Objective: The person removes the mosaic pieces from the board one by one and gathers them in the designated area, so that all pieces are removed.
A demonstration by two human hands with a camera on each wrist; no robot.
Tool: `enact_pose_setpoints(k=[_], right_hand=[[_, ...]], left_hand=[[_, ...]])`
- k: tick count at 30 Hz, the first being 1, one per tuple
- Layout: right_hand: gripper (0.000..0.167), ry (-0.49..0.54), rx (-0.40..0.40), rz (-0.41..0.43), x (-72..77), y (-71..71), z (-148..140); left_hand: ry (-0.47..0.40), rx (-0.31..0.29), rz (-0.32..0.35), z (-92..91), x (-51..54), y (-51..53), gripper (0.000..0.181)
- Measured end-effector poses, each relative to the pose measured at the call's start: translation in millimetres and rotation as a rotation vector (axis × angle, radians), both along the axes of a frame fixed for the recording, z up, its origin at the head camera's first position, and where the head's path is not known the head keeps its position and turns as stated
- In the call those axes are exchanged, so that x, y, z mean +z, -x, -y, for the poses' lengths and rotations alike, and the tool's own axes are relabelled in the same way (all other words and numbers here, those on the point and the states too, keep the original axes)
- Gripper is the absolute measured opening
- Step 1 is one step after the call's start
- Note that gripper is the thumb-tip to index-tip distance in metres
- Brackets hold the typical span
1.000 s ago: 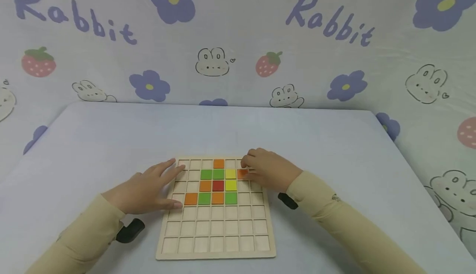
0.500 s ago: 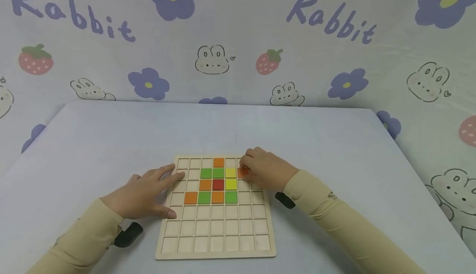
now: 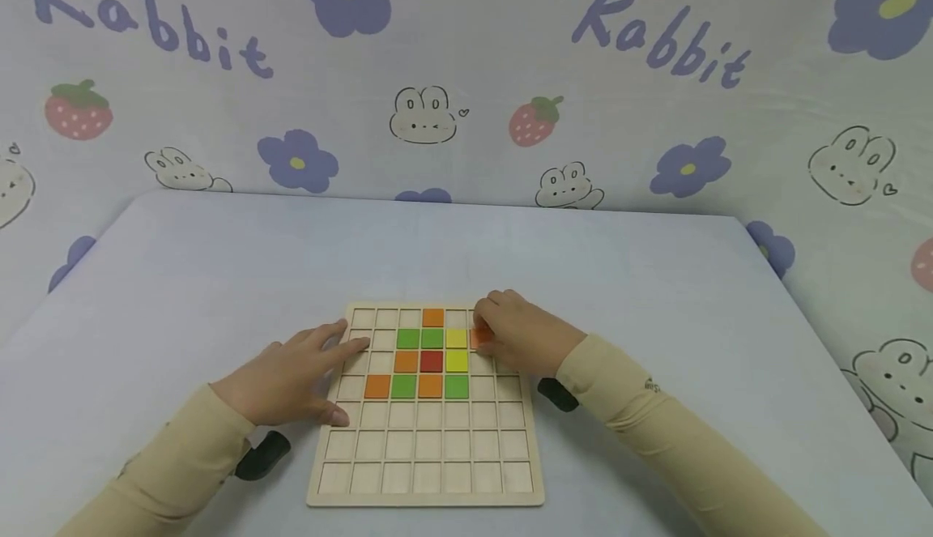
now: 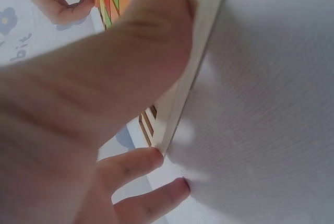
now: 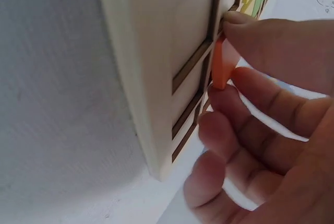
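Observation:
A square wooden grid board [image 3: 425,500] lies on the table, with flat coloured tiles in several of its cells. My right hand [image 3: 526,328] pinches an orange tile [image 5: 224,66] between thumb and fingers at the board's upper right. In the right wrist view that tile stands tilted, partly raised from the board. Left of it sits a yellow tile [image 3: 456,338]. My left hand [image 3: 287,377] rests at the board's left edge with fingers spread, the index finger and thumb over the left column. In the left wrist view two other fingertips [image 4: 156,157] touch near the board's edge and the cloth.
Other seated tiles include a red tile [image 3: 432,361], a green tile [image 3: 403,387] and an orange tile [image 3: 433,317]. A white cloth [image 3: 291,245] covers the table. Behind it hangs a printed curtain [image 3: 481,51]. Black wrist devices [image 3: 264,456] sit beneath both sleeves.
My left thumb has slid toward me along the board's left column. My right fingers have closed in on the orange tile, which now looks slightly raised. The view shifted a little.

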State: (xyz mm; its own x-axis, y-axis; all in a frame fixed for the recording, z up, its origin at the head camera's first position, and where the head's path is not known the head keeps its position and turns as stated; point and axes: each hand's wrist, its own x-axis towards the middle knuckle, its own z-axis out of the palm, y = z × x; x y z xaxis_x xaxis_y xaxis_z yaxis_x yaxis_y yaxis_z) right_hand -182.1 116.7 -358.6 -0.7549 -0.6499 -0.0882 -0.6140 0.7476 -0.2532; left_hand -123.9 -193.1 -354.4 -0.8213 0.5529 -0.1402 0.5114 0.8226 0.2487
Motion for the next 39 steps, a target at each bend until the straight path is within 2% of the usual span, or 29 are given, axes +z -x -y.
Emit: enact_pose_setpoints(k=[6,10,18,23,27,34,39], right_hand=[[0.027,0.017,0.097,-0.096,-2.2,-3.3,-3],[0.023,0.017,0.129,-0.154,-4.3,-3.6,-5],[0.025,0.001,0.101,-0.135,-5.5,0.4,-7],[0.017,0.048,0.075,-0.137,-3.7,1.5,-10],[0.014,0.061,0.076,-0.140,-1.9,1.5,-10],[0.020,0.018,0.109,-0.159,-4.2,1.9,-9],[0.020,0.014,0.115,-0.180,-7.2,1.7,-9]], left_hand=[[-0.010,0.005,0.012,-1.0,-1.8,-0.3,0.091],[-0.003,0.004,0.012,-0.9,-3.2,0.1,0.090],[-0.001,-0.008,-0.017,1.9,-5.2,2.1,0.089],[-0.005,-0.020,-0.030,2.7,-4.6,4.4,0.087],[-0.003,-0.003,-0.020,3.7,-4.7,5.0,0.086],[-0.055,0.039,-0.044,5.9,-9.6,-3.3,0.071],[-0.068,0.047,-0.072,5.2,-13.8,-8.4,0.068]])
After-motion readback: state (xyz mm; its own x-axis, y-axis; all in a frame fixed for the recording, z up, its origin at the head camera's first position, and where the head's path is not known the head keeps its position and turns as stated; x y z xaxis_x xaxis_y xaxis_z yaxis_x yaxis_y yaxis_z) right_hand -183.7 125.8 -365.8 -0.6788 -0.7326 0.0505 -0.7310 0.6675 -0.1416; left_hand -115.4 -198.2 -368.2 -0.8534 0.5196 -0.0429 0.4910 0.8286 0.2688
